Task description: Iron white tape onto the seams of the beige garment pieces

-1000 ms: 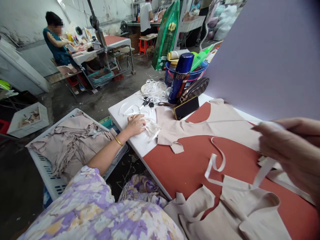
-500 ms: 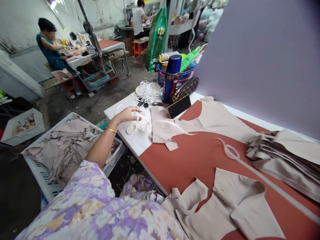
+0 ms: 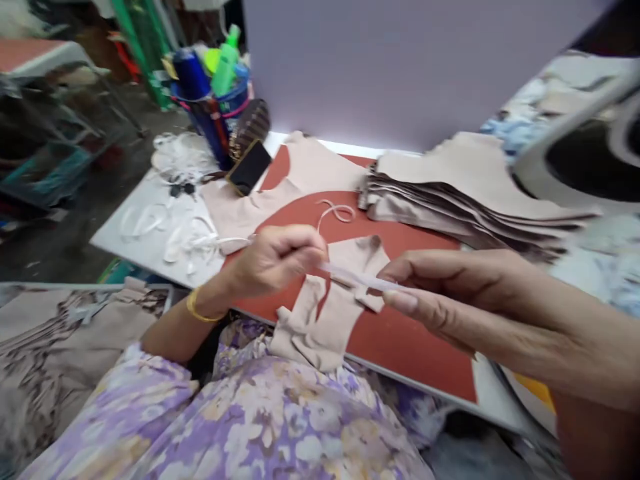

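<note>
A narrow white strip (image 3: 357,277) is stretched between my two hands above the table. My left hand (image 3: 280,260), with a gold bangle at the wrist, is closed in a fist around one part of it. The thumb and fingers of my right hand (image 3: 425,287) pinch it farther along. Beneath my hands lies a crumpled beige fabric piece (image 3: 330,320) on the red-brown mat (image 3: 420,353). Behind my left hand a tangle of white strips (image 3: 193,237) rests on the white tabletop. A thin curled strip (image 3: 340,212) lies on the mat beyond.
A stack of beige fabric pieces (image 3: 445,180) sits at the back right, near a white machine (image 3: 540,133). At the back left are a phone (image 3: 250,167), a patterned pouch (image 3: 253,123) and a blue basket (image 3: 235,100). Cut fabric (image 3: 100,327) fills a crate at the left.
My view has turned right and down. My left hand has come from the white tangle to the middle and closed on the strip. My right hand has come into view, pinching the strip.
</note>
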Demonstrator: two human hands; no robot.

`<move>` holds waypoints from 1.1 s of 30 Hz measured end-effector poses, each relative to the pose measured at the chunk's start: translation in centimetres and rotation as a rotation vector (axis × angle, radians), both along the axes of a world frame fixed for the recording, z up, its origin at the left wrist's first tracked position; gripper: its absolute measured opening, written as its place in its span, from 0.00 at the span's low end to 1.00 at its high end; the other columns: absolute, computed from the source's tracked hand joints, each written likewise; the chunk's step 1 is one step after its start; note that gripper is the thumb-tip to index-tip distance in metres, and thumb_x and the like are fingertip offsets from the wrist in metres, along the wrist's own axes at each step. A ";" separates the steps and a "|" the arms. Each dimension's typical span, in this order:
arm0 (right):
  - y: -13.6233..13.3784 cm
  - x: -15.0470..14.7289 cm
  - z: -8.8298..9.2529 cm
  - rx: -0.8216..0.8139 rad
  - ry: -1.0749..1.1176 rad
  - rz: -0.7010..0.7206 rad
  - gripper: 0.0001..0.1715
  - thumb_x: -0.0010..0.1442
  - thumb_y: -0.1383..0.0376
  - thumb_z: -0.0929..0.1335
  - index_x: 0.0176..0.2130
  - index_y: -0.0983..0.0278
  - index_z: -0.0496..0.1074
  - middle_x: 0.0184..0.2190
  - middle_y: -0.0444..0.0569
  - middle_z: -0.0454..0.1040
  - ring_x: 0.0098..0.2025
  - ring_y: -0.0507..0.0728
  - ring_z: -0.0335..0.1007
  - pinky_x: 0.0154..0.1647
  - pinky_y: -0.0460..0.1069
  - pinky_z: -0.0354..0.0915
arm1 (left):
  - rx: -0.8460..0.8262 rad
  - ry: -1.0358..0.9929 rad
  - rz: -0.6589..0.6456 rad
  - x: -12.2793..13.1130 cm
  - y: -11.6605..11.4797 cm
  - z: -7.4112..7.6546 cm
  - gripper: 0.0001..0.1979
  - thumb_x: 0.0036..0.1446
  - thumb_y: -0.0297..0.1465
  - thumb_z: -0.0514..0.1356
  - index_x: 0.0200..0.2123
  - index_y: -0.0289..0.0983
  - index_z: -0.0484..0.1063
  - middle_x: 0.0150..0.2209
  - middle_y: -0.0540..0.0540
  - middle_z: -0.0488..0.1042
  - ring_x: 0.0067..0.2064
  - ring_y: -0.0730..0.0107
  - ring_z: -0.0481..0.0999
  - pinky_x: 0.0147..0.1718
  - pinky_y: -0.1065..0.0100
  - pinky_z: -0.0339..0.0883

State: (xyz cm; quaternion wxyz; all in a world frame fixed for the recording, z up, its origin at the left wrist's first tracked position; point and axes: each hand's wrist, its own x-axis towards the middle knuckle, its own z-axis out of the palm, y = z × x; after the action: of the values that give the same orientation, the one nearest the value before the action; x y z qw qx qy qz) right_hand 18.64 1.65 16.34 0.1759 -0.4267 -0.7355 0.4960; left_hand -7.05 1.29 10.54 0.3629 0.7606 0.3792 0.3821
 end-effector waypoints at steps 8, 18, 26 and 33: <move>-4.0 9.5 -7.4 -0.195 -0.242 -0.162 0.30 0.61 0.40 0.62 0.32 0.62 0.73 0.16 0.45 0.65 0.18 0.50 0.59 0.18 0.46 0.57 | 0.176 0.600 0.847 -15.4 5.5 -3.7 0.12 0.59 0.42 0.59 0.28 0.43 0.72 0.17 0.55 0.61 0.23 0.69 0.64 0.24 0.67 0.55; -5.5 8.8 -15.1 0.376 -0.342 -0.523 0.15 0.64 0.55 0.65 0.33 0.62 0.73 0.25 0.46 0.74 0.25 0.53 0.66 0.28 0.49 0.59 | 0.148 0.674 1.287 -17.2 8.1 -3.8 0.51 0.49 0.70 0.37 0.38 0.30 0.76 0.42 0.29 0.76 0.67 0.31 0.55 0.38 0.42 0.49; -4.5 3.9 -14.0 0.454 -0.126 -0.383 0.13 0.67 0.60 0.63 0.37 0.61 0.74 0.32 0.47 0.76 0.34 0.51 0.71 0.36 0.46 0.65 | 0.375 0.468 0.058 3.6 3.8 -6.0 0.28 0.68 0.50 0.45 0.51 0.35 0.73 0.52 0.41 0.77 0.57 0.61 0.72 0.59 0.51 0.59; -5.1 5.8 -14.4 0.281 -0.051 -0.402 0.09 0.65 0.60 0.67 0.35 0.62 0.74 0.27 0.43 0.74 0.26 0.49 0.68 0.29 0.45 0.62 | 0.077 0.339 -0.114 6.1 2.3 -7.6 0.09 0.63 0.31 0.58 0.32 0.35 0.75 0.30 0.48 0.78 0.31 0.74 0.75 0.33 0.71 0.66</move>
State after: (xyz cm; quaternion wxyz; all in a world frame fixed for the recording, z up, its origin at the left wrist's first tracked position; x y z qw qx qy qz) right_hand 24.40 -3.44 1.89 0.3101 -0.5480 -0.7018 0.3330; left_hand -0.96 3.61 2.96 0.2853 0.8477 0.3764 0.2415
